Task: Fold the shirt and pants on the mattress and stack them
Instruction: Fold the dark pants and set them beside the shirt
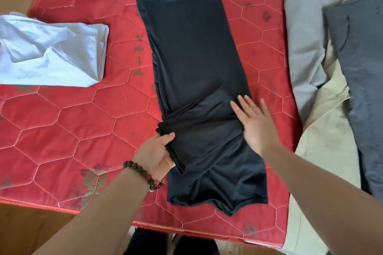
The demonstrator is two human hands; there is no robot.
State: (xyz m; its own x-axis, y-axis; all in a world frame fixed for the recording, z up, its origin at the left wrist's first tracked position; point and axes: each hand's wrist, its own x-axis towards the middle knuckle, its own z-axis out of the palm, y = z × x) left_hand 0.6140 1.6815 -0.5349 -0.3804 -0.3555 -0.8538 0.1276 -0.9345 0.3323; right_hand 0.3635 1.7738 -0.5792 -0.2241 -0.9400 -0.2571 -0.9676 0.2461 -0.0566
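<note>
Head view: the left hand (158, 152) grips the folded edge of a flap of the dark pants (194, 64), thumb on top, a bead bracelet (143, 174) on its wrist. The right hand (256, 122) lies flat, fingers straight, on the flap's other end. The pants stretch lengthwise down the middle of the red quilted mattress (72, 130). A folded white shirt (51, 51) lies well left; grey and beige clothes (323, 68) lie right.
</note>
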